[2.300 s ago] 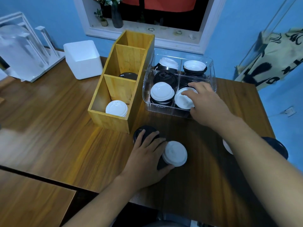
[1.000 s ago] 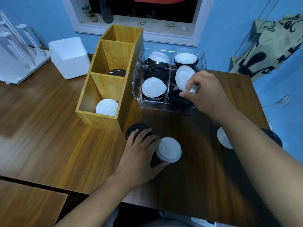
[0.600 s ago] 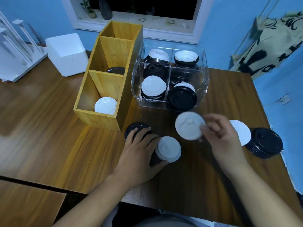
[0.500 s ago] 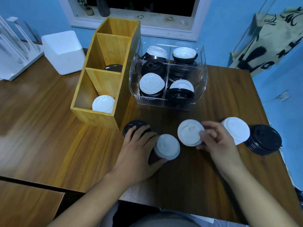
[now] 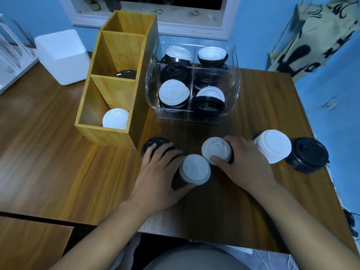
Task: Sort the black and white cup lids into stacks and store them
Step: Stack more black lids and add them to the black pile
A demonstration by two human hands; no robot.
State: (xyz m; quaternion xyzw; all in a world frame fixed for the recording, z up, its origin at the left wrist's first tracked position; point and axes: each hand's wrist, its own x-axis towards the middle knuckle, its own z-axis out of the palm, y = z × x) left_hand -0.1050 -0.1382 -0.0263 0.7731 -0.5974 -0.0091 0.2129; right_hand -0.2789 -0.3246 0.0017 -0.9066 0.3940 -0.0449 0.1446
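A white lid (image 5: 216, 150) is pinched between the thumb and fingers of the right hand (image 5: 247, 168). It sits at three o'clock of a white-topped stack (image 5: 194, 170), around which the left hand (image 5: 157, 178) is curled. A clear bin (image 5: 236, 75) is seen at twelve o'clock and a wooden organizer (image 5: 109, 133) at ten.

Place: I read this as a small plain room, either in a home or the back room of a drinks shop; I cannot tell which.
Walls: a painted blue wall (image 5: 263, 26), a white window frame (image 5: 194, 30), a wall socket (image 5: 332, 103).
Furniture: a brown wooden table (image 5: 48, 152) set against the wall.
Stock: disposable cup lids (image 5: 272, 145), a clear plastic bin (image 5: 235, 78), a wooden organiser (image 5: 109, 133).
Clutter: a white foam box (image 5: 62, 55), a patterned cloth (image 5: 319, 36) hanging on the right.
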